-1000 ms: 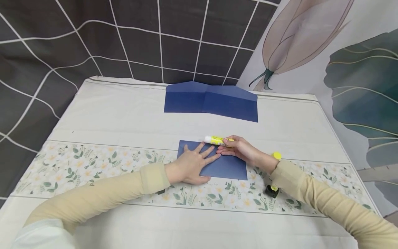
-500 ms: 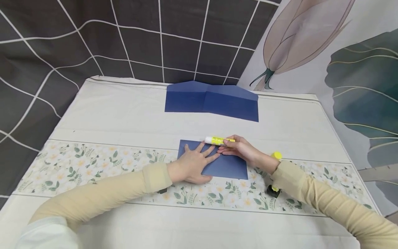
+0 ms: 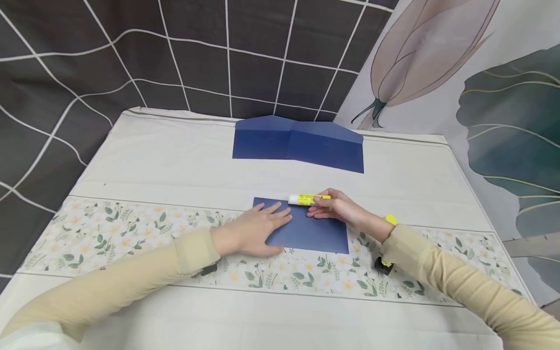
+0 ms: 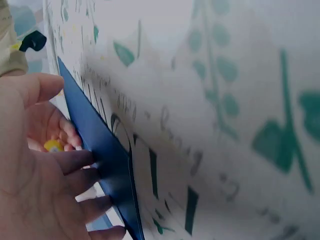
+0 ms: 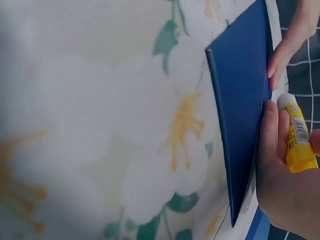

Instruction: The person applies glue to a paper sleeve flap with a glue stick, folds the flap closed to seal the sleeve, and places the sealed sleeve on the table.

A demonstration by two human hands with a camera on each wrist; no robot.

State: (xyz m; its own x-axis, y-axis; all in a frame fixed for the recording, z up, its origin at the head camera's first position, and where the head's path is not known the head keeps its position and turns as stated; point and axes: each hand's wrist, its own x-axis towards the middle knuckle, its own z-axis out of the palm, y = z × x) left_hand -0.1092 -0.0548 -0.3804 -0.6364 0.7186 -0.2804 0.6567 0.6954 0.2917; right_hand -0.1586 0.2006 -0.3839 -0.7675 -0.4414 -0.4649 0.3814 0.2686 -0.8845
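Observation:
A dark blue rectangle (image 3: 312, 236), which looks like an envelope or folded card, lies flat on the table in front of the person. The left hand (image 3: 255, 231) rests on its left part with the fingers spread straight. At the upper right of the rectangle, the right hand (image 3: 334, 209) holds a yellow glue stick (image 3: 306, 200) between thumb and fingers, its white end pointing left. The right wrist view shows the glue stick (image 5: 297, 132) tilted in the fingers, beside the blue rectangle (image 5: 242, 90). Other fingers of the right hand touch the rectangle.
An opened-out dark blue paper piece (image 3: 302, 143) with folded flaps lies at the back of the table. By the right forearm are a round yellow cap (image 3: 390, 219) and a small black object (image 3: 383, 265). A dark object (image 3: 209, 269) shows partly under the left wrist.
The left hand has slid left along the blue rectangle, away from the glue stick, uncovering more of it. The right hand with the glue stick has stayed almost still.

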